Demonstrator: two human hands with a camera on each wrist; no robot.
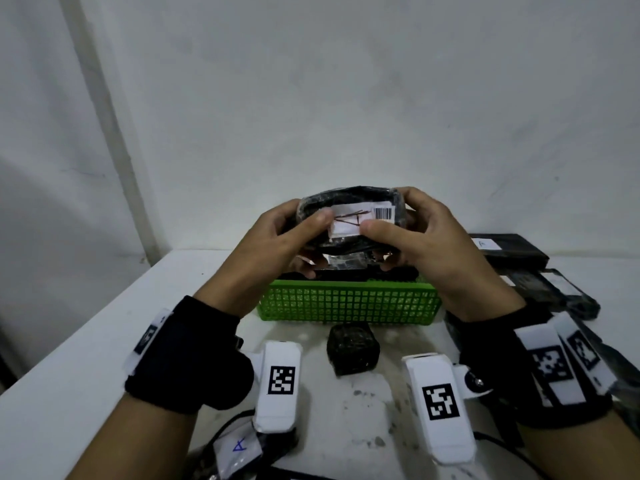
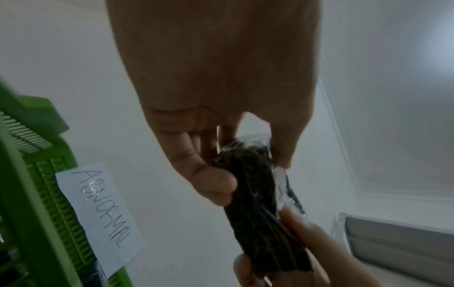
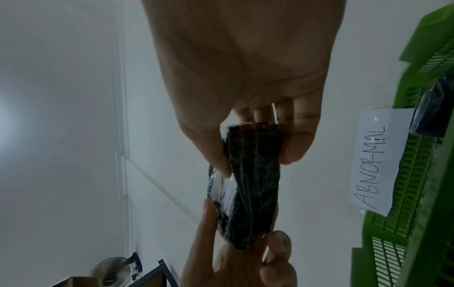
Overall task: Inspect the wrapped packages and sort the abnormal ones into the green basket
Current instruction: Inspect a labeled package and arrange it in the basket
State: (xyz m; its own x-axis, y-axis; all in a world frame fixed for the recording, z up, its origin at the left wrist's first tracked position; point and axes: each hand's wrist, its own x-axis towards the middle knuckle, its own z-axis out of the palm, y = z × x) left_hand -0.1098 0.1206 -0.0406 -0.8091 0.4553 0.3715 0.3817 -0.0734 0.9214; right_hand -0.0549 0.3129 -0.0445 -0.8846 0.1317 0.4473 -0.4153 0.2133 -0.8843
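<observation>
Both hands hold one black plastic-wrapped package (image 1: 349, 221) up above the green basket (image 1: 349, 303). A white label with a barcode and red scribbles faces me. My left hand (image 1: 294, 233) grips its left end, thumb on the label, fingers underneath. My right hand (image 1: 401, 233) grips the right end the same way. The wrist views show the package (image 2: 258, 203) (image 3: 253, 186) edge-on, pinched between thumb and fingers at each end. The basket (image 2: 36, 194) (image 3: 422, 174) carries a paper sign reading ABNORMAL (image 2: 98, 209) (image 3: 376, 165), and dark wrapped items lie in it.
A small dark wrapped cube (image 1: 352, 348) sits on the white table (image 1: 86, 341) in front of the basket. Several black wrapped packages (image 1: 540, 271) lie stacked at the right. Another package labelled A (image 1: 239, 448) lies near the front edge. A white wall rises behind.
</observation>
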